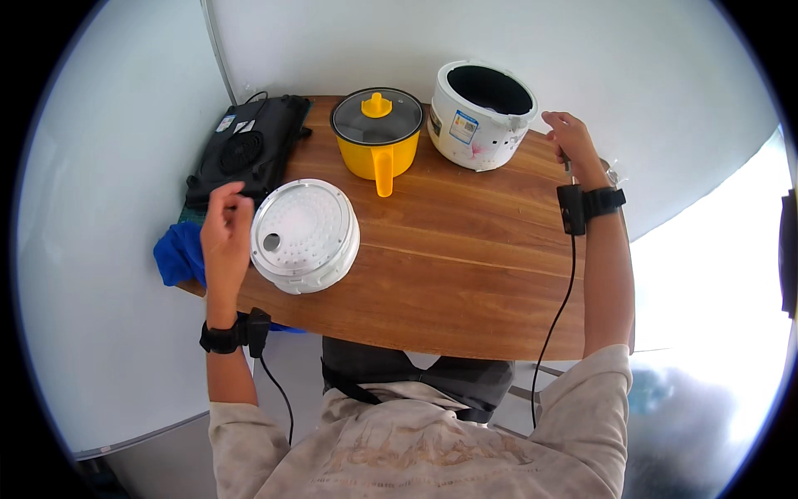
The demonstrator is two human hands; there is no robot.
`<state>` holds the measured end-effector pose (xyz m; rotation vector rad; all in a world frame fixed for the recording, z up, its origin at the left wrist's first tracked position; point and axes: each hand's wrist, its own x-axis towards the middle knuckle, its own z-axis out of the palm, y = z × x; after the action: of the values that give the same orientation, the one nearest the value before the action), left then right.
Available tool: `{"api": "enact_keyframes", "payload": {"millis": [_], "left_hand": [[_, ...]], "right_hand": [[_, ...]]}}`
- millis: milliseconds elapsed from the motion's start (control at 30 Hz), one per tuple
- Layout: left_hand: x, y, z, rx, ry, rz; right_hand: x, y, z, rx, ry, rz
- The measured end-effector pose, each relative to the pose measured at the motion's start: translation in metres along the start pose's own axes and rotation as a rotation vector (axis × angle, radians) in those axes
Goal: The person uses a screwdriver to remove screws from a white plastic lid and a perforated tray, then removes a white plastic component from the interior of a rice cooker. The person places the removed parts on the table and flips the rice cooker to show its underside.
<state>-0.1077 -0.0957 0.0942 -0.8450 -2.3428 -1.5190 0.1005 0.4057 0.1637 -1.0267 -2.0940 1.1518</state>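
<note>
At the table's left side my left hand (226,237) is raised with curled fingers, just beside a round white lid-like part (309,226) with a dimpled metal plate and a dark hole facing up. Whether something small is in that hand, I cannot make out. My right hand (575,150) is closed near the right rim of a white rice cooker body (482,137), whose top is uncovered and dark inside. A thin dark-and-silver rod (568,166) shows below its fingers; its kind is unclear.
Left of the cooker body stands a yellow pot (397,156) with a glass lid, handle toward me. A black appliance with a round vent grille (241,151) lies at the far left, a blue cloth (178,254) near it. Cables hang from both wrist devices over the wooden table's (465,274) front edge.
</note>
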Motion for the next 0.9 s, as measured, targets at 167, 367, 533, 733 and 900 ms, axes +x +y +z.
{"api": "enact_keyframes", "payload": {"millis": [167, 367, 533, 733, 900], "left_hand": [[0.047, 0.057, 0.064, -0.379, -0.499, -0.159], [0.102, 0.102, 0.187, -0.599, -0.755, -0.299], [0.132, 0.117, 0.256, -0.545, -0.715, -0.338], [0.144, 0.111, 0.282, -0.472, -0.714, -0.329], [0.149, 0.101, 0.279, -0.508, -0.773, -0.314]], "right_hand": [[0.037, 0.008, 0.0, -0.033, -0.082, 0.123], [0.051, 0.016, 0.022, 0.02, -0.134, 0.153], [0.057, 0.017, 0.029, 0.035, -0.202, 0.171], [0.062, 0.019, 0.027, 0.103, -0.191, 0.184], [0.06, 0.019, 0.021, 0.124, -0.2, 0.188]]}}
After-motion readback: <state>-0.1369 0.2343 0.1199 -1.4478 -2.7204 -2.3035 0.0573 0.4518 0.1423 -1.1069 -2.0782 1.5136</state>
